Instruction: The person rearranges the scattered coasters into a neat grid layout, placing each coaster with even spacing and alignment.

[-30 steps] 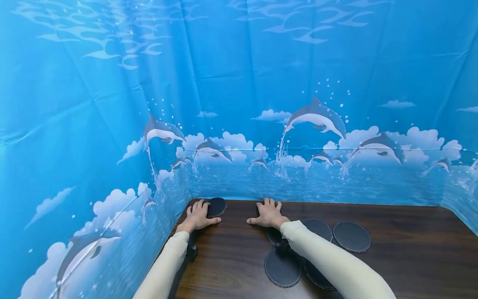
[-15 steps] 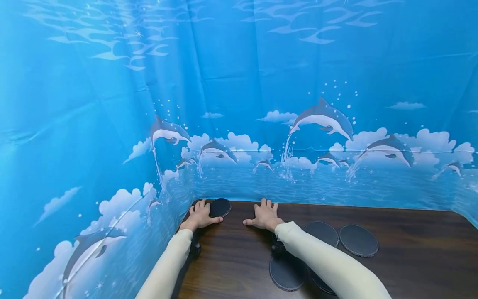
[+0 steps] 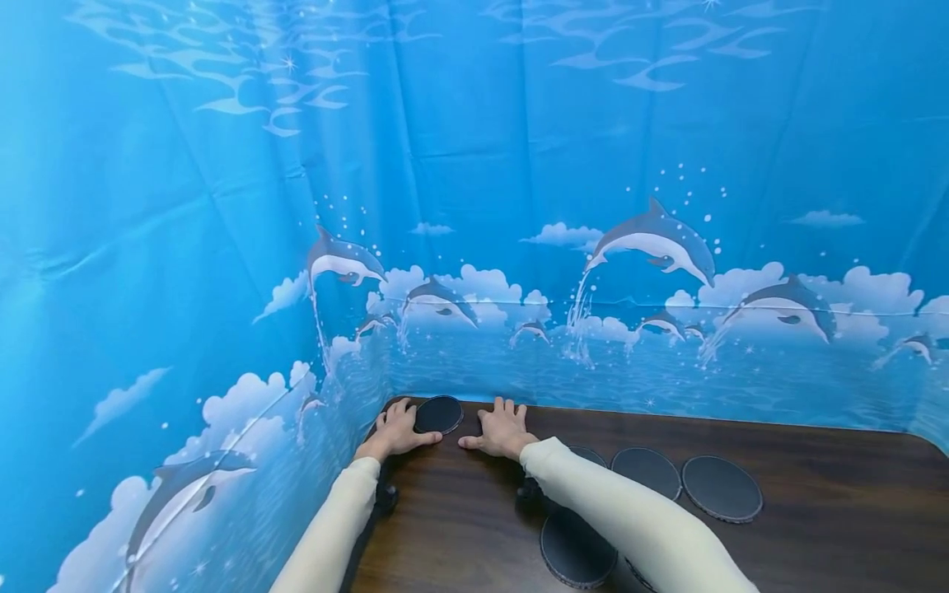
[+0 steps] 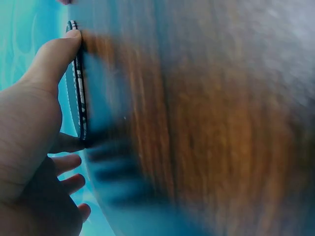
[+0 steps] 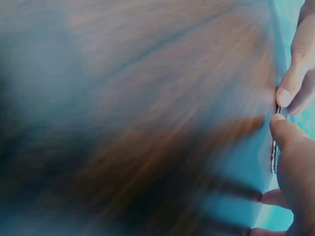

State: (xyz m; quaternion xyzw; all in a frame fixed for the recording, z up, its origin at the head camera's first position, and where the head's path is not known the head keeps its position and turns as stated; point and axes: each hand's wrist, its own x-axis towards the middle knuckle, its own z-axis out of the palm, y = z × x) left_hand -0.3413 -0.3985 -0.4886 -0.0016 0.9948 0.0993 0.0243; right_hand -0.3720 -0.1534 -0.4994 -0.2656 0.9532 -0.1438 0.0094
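Note:
A thin round black coaster (image 3: pixel 440 414) with a pale-patterned edge lies flat near the table's far left corner. My left hand (image 3: pixel 395 430) rests beside it with straight, spread fingers, the thumb at its near edge and the forefinger along its left side. The left wrist view shows the coaster (image 4: pixel 78 93) edge-on between thumb and forefinger. Just to its right, my right hand (image 3: pixel 504 428) is spread on the table, fingers toward the far edge. Its thumb points at the coaster, slightly apart from it in the head view. Nothing sits in the right hand.
More black coasters lie around the right forearm: one in front (image 3: pixel 578 548), one behind (image 3: pixel 647 472), another farther right (image 3: pixel 722 488). Some are partly hidden by the sleeve. A blue curtain with printed dolphins (image 3: pixel 652 243) borders the dark wooden table (image 3: pixel 838 527) at the back and left.
My right hand has slid left across the table toward the coaster. The left hand stays beside the coaster. The view has turned a little, shifting the scene rightward.

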